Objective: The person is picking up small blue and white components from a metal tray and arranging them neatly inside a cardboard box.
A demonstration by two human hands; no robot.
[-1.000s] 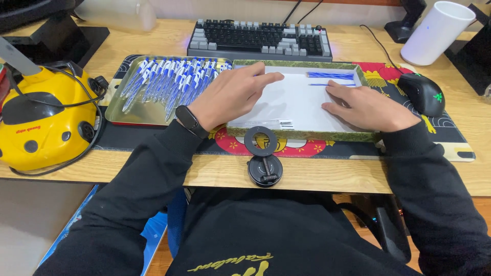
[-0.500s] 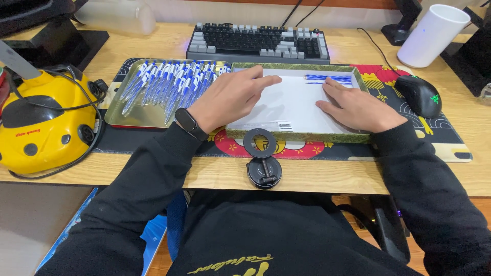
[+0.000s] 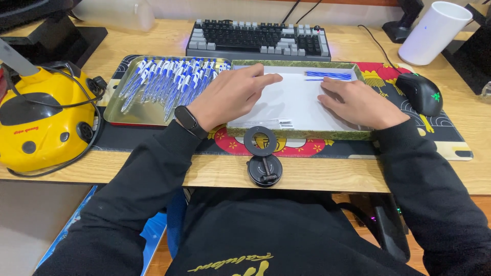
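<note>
Barely anything has shifted since the earlier frames: both hands keep their spots on the box, and the camera has only drifted a touch.

Head view, the only one. Left hand (image 3: pixel 232 97) lies palm down on the near-left part of the white-lined shallow box (image 3: pixel 296 134), fingers loosely together, index reaching toward the box middle; holds nothing. Black wristband (image 3: pixel 187 120) on that wrist. Right hand (image 3: pixel 360 102) lies flat on the right part of the box floor, fingers close together and pointing left, empty too. A few blue pens (image 3: pixel 327 75) lie in a row at the far edge of the box, just beyond the right fingertips, not touched. Many more blue-and-white pens (image 3: pixel 169 82) are heaped in the metal tray (image 3: pixel 123 118) just left of the box, next to the left hand.

Around: keyboard (image 3: pixel 258 38) behind both containers, black mouse (image 3: pixel 422 93) right of the box, white cup (image 3: pixel 434 31) far right, yellow device (image 3: pixel 43 122) far left, round black stand (image 3: pixel 263 161) at the desk's near edge, patterned mat (image 3: pixel 440 138) under it all.

Judgement: work looks like laying pens from the tray into the box in rows. To do it well, take a small bunch, keep tips all one way, and lay them snug and parallel against the row already placed.
</note>
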